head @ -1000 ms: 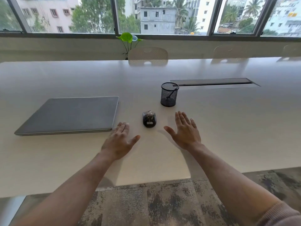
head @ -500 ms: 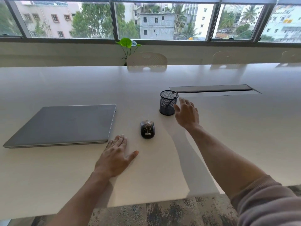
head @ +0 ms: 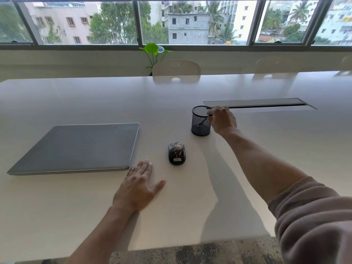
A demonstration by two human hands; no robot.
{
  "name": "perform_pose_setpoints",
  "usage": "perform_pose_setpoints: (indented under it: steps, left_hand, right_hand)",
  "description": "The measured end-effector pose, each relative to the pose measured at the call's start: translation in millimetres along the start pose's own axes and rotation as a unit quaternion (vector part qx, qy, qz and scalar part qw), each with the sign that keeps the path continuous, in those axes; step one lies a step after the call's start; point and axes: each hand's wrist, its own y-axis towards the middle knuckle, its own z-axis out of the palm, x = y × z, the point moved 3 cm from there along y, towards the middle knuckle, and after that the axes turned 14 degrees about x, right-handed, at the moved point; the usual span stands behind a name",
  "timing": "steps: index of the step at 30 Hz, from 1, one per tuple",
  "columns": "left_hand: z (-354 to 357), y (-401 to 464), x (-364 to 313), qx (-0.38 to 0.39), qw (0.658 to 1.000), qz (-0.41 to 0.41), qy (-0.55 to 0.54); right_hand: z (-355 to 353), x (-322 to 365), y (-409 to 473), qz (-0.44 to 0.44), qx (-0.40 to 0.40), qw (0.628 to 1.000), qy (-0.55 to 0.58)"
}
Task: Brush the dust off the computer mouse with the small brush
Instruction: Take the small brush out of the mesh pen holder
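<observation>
On the white table (head: 76, 216) the mouse (head: 176, 153) sits pretty much dead center, brownish dust all over its top, nothing touching it. Just beyond it and a bit to the right is a black mesh cup (head: 201, 121), and the brush (head: 203, 121) is leaning inside, dark handle slanting up toward the right rim. Right hand (head: 222, 119) is up at that rim with fingers curled, and it looks like the fingertips are pinching the top of the brush handle, though it's small and partly hidden by the mesh so I can't be totally sure of the grip. Left hand (head: 138, 187) is lying flat on the table, near and left of the mouse, fingers straight and relaxed, thumb out to the side, holding nothing. Closed gray laptop (head: 80, 147) is over on the left, its near right corner just beside the left fingertips. Cable slot (head: 266, 104) sits far right, past the cup.
</observation>
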Motion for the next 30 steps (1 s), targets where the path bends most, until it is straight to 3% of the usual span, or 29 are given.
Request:
perform_pose_setpoints:
  steps: [10, 18, 24, 30]
  left_hand:
    - [1, 1, 2, 0.001, 1.0, -0.002, 0.0]
    - [0, 2, 0, 0.015, 1.0, -0.003, 0.009]
    - [-4, 0, -5, 0.016, 1.0, -0.008, -0.006]
    - [-11, 6, -14, -0.005, 0.997, -0.058, -0.049]
  right_hand:
    - [-20, -1, 3, -0.013, 0.0, 0.997, 0.077]
    - [-41, -7, -21, -0.011, -0.134, 0.975, 0.178]
    - [-42, -10, -61, 0.047, -0.166, 0.91, 0.378]
    - [-27, -10, -102, 0.074, -0.136, 0.837, 0.525]
